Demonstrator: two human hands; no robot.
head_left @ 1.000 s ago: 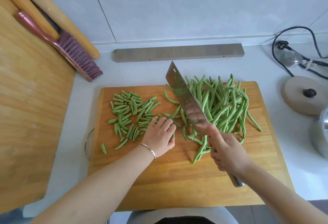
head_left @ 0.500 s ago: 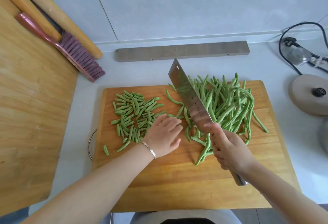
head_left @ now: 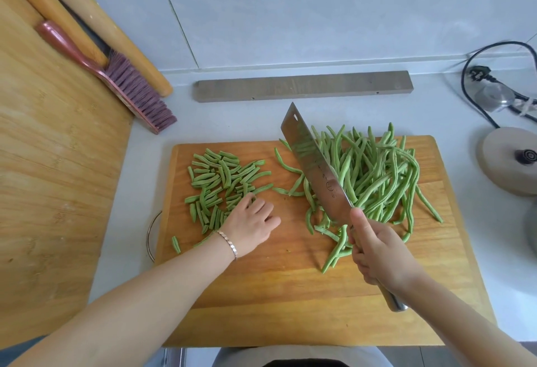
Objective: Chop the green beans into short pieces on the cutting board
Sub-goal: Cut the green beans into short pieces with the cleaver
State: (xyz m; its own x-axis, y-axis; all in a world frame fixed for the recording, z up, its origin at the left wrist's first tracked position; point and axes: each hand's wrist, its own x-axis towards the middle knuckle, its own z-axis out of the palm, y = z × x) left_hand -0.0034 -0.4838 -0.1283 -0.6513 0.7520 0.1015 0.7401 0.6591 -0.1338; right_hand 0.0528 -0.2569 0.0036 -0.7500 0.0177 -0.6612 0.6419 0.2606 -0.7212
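Pale grey countertop (head_left: 232, 122) carried the rectangular wooden cutting board (head_left: 290, 294), short green cut bean pieces (head_left: 220, 183) heaped on its left, long whole green beans (head_left: 377, 180) tangled on its right, apparently to keep done from undone. The left hand (head_left: 250, 227) lay loose-fingered and empty at the cut pile's edge, while the right hand (head_left: 377, 253) clasped the broad steel cleaver (head_left: 313, 163), blade tilted against the whole beans as if corralling them.
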